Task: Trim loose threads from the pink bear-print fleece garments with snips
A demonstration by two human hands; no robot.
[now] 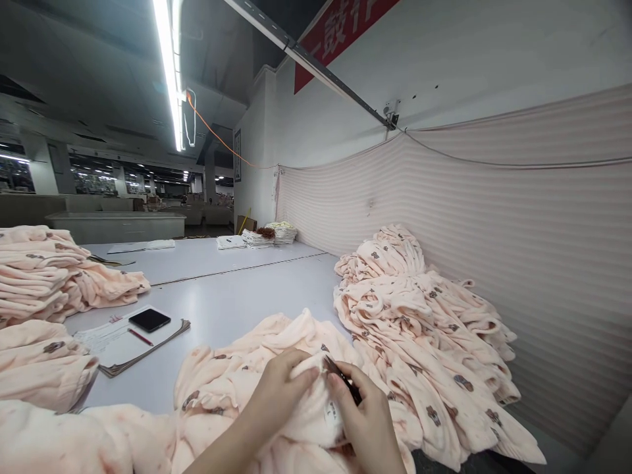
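My left hand (285, 388) pinches a fold of a pale pink fleece garment (247, 355) printed with small brown motifs. In my right hand (363, 411) are dark thread snips (345, 380), their tips against the fabric just beside my left fingertips. A white label (332, 415) with dark print shows on the cloth between my hands. The garment lies bunched on the table in front of me. Its lower part is hidden by my forearms.
A large heap of pink garments (424, 329) lies to the right, with folded stacks (34, 276) at the left. On the grey-white table (212, 283) sit a phone (149, 320), a pen (141, 337) and papers (116, 349). White bundles (259, 238) stand farther back, near a striped cloth (469, 197).
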